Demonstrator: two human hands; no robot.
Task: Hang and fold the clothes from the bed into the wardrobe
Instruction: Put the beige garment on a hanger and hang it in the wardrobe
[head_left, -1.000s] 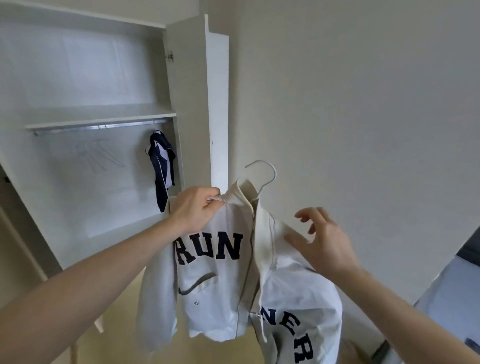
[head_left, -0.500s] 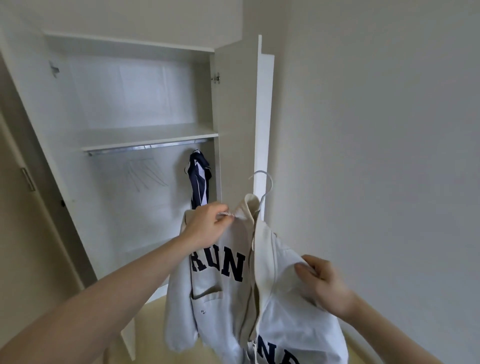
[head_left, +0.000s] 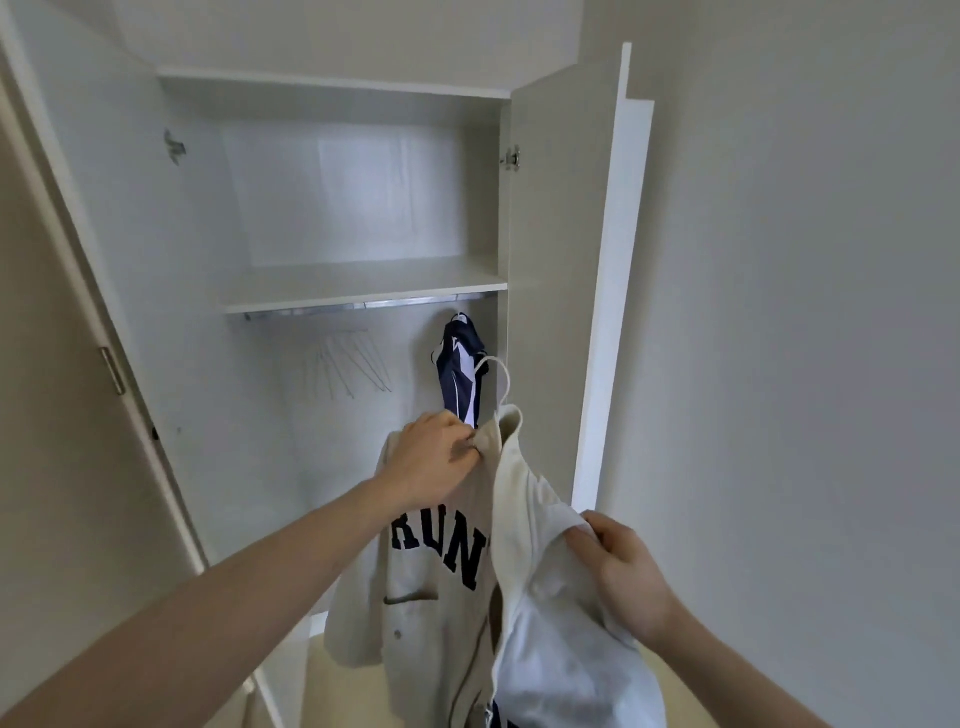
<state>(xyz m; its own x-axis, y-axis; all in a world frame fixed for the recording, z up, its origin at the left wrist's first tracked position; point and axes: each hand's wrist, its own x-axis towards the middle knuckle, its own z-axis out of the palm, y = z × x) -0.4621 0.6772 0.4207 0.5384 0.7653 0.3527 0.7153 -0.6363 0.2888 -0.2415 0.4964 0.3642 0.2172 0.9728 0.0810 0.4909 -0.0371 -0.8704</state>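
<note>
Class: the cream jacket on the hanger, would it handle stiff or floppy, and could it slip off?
Probably floppy: the cream jacket sags and folds where the right hand gathers it. Likely light, since the left hand alone pinches its collar. It might slide off the thin hanger.

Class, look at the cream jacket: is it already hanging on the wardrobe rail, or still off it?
Off the rail. The left hand holds the cream jacket below the rail; its hanger hook is free.
</note>
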